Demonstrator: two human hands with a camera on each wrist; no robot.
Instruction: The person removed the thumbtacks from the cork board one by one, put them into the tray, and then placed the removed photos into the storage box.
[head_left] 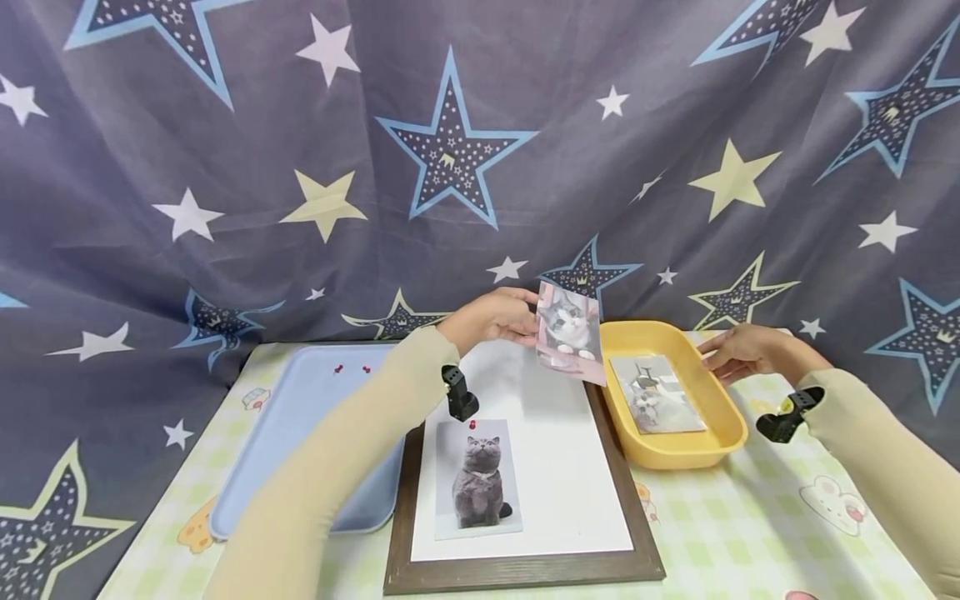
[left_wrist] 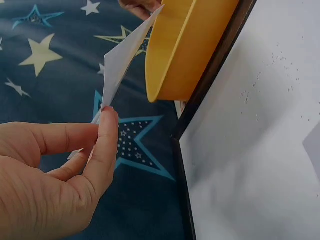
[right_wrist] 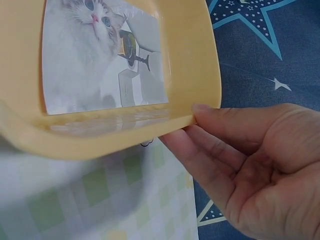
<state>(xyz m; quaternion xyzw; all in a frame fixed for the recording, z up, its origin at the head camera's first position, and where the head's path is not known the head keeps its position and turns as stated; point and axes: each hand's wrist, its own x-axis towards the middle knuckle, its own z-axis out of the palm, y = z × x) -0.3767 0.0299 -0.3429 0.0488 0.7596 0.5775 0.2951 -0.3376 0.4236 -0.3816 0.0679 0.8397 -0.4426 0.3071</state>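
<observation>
Between thumb and fingers my left hand (head_left: 501, 317) pinches the left edge of a cat photo (head_left: 570, 333) showing a grey-and-white kitten on pink. It is held up over the far right corner of a brown-framed white board (head_left: 555, 467), overlapping the yellow tray's rim in the head view. My right hand (right_wrist: 270, 160) pinches the rim of the yellow tray (right_wrist: 195, 65) at its right side. Inside the tray lies another photo, a white cat beside a glass (right_wrist: 85, 65). On the board a grey cat photo (head_left: 480, 492) is held by a red pushpin (head_left: 472, 425) at its top.
Left of the board lies a light blue tray (head_left: 300, 417), partly covered by my left sleeve, with red pushpins (head_left: 338, 369) near its far end. A green checked tablecloth (head_left: 705, 550) covers the table. Behind it hangs a dark curtain (head_left: 525, 208) with stars.
</observation>
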